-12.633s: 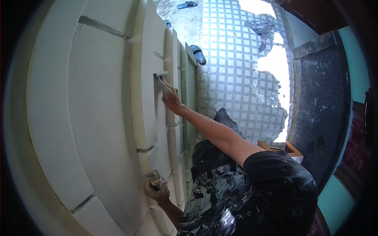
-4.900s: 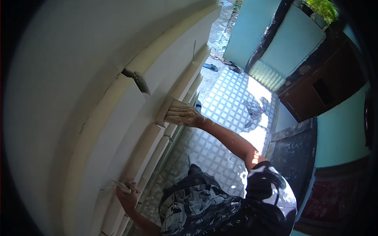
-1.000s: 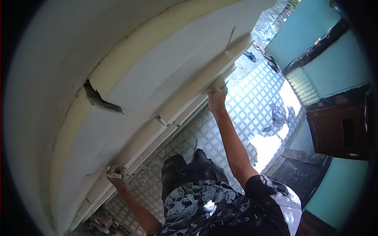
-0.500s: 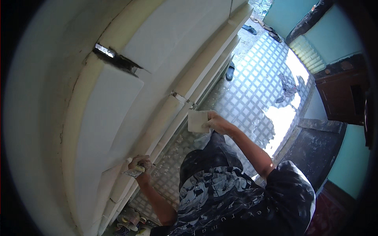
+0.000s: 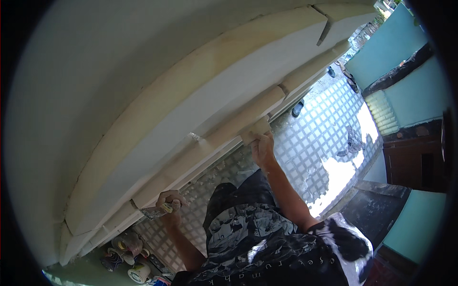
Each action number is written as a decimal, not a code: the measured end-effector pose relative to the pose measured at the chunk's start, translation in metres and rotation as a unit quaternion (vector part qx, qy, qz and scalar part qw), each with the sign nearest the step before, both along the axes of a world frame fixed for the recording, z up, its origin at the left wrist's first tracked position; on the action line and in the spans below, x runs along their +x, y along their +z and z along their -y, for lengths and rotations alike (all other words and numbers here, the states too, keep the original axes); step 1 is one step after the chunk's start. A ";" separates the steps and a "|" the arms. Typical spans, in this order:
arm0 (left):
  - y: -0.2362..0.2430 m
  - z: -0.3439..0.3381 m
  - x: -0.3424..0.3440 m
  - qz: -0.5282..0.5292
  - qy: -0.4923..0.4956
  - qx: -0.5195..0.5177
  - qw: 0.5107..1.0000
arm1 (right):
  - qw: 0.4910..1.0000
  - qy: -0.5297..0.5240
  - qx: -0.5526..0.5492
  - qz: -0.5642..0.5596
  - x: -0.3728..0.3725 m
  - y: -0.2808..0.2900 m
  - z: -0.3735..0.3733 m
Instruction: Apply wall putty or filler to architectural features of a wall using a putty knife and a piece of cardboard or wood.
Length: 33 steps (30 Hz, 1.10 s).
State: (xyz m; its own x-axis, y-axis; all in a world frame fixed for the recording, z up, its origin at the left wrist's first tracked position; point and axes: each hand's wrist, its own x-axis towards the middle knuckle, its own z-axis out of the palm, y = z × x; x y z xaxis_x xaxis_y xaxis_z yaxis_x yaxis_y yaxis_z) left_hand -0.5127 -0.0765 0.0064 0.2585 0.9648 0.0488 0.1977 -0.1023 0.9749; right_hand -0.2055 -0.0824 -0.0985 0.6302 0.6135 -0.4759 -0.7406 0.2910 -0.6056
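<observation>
A pale flat pad or sheet [image 5: 254, 128] lies against the lower cream moulding [image 5: 224, 125] of the white wall [image 5: 191, 109], gripped by my right hand [image 5: 262, 150] with bent fingers. Lower down, my left hand [image 5: 171, 200] is closed round a putty knife, whose metal blade [image 5: 151, 213] points left beside the moulding. Narrow gaps and cracks cut across the ledges, one near the top [image 5: 322, 31] and a pale patch [image 5: 195, 138] in the middle. Whether the knife touches the wall I cannot tell.
The tiled floor [image 5: 310, 143] holds a crumpled grey cloth [image 5: 353, 143] and a dark sandal [image 5: 297, 108]. More footwear lies farther back. Tools and a roll of tape [image 5: 138, 274] sit at lower left. A brown wooden door [image 5: 408, 167], turquoise walls [image 5: 386, 38] and a dark slab [image 5: 369, 214] stand at right.
My right hand has brought the pad back against the moulding from over the floor. My left hand still grips the knife. The view has turned, showing more upper wall and the tools at lower left.
</observation>
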 end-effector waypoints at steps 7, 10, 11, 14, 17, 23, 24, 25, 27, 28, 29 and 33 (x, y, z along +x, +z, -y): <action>-0.025 -0.003 -0.061 0.054 -0.018 -0.027 0.998 | 0.938 0.341 0.056 -0.019 -0.095 -0.004 0.038; -0.023 -0.008 -0.069 0.071 -0.062 -0.067 0.993 | 0.888 0.459 0.040 0.014 -0.109 -0.009 0.056; -0.025 -0.011 -0.074 0.082 -0.089 -0.067 0.990 | 0.907 0.420 0.012 0.022 -0.113 -0.005 0.059; -0.027 -0.011 -0.083 0.079 -0.126 -0.051 0.988 | 0.932 0.359 -0.033 0.045 -0.112 -0.015 0.079; -0.022 -0.004 -0.089 0.073 -0.121 -0.094 0.986 | 0.944 0.319 -0.063 0.062 -0.116 -0.005 0.095; -0.017 0.018 -0.104 -0.039 -0.132 -0.124 0.983 | 0.946 0.298 -0.102 0.077 -0.126 -0.015 0.120; -0.017 0.024 -0.104 -0.033 -0.122 -0.118 0.985 | 0.938 0.313 -0.122 0.079 -0.123 -0.017 0.120; -0.020 0.034 -0.105 0.029 -0.143 -0.153 0.977 | 0.941 0.316 -0.098 0.077 -0.123 -0.022 0.124; -0.007 0.047 -0.098 0.092 -0.151 -0.181 0.968 | 0.937 0.326 -0.095 0.085 -0.125 -0.024 0.124; 0.007 0.056 -0.086 0.033 -0.153 -0.156 0.975 | 0.937 0.324 -0.098 0.087 -0.125 -0.023 0.125; 0.016 0.063 -0.077 -0.028 -0.155 -0.132 0.979 | 0.933 0.326 -0.111 0.102 -0.125 -0.022 0.125; 0.004 0.092 -0.074 0.146 -0.175 -0.261 0.938 | 0.908 0.365 -0.119 0.165 -0.129 -0.012 0.126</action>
State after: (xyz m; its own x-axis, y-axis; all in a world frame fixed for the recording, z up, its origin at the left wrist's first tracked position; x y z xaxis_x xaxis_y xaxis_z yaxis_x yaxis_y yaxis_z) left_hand -0.5872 -0.1685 0.0103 0.6131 0.7352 -0.2891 -0.0414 0.3954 0.9176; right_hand -0.3342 -0.2082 -0.1100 0.2291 0.8297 -0.5090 -0.4496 -0.3736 -0.8113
